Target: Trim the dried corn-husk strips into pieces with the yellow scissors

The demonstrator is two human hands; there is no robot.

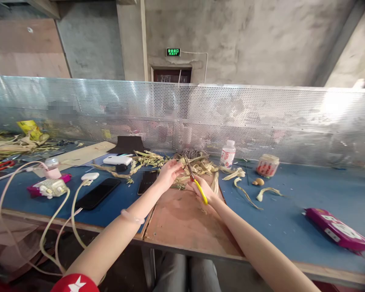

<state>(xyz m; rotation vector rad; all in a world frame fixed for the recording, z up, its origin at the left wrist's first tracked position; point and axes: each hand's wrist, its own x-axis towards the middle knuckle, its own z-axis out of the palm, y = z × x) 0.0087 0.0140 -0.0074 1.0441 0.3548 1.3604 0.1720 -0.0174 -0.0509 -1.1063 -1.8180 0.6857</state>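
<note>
My right hand [207,185] is closed around scissors [201,192] with yellow handles, their dark blades pointing up and away from me. Just left of the blades is my left hand [168,175], its fingers bent and drawn together at the tips; whatever they pinch is too small to make out. Behind both hands lies a heap of dry, pale husk strips [205,166], some of it hidden by the fingers. Below them is a bare reddish-brown wooden board [185,221] set on the blue tabletop.
Left are a black phone [99,194], a white power bank [117,160], a power strip [50,187] with cables, and more husks [12,148]. Right stand a white bottle [228,155], a jar [267,165] and a purple power strip [337,229]. A perforated metal screen [246,117] runs behind.
</note>
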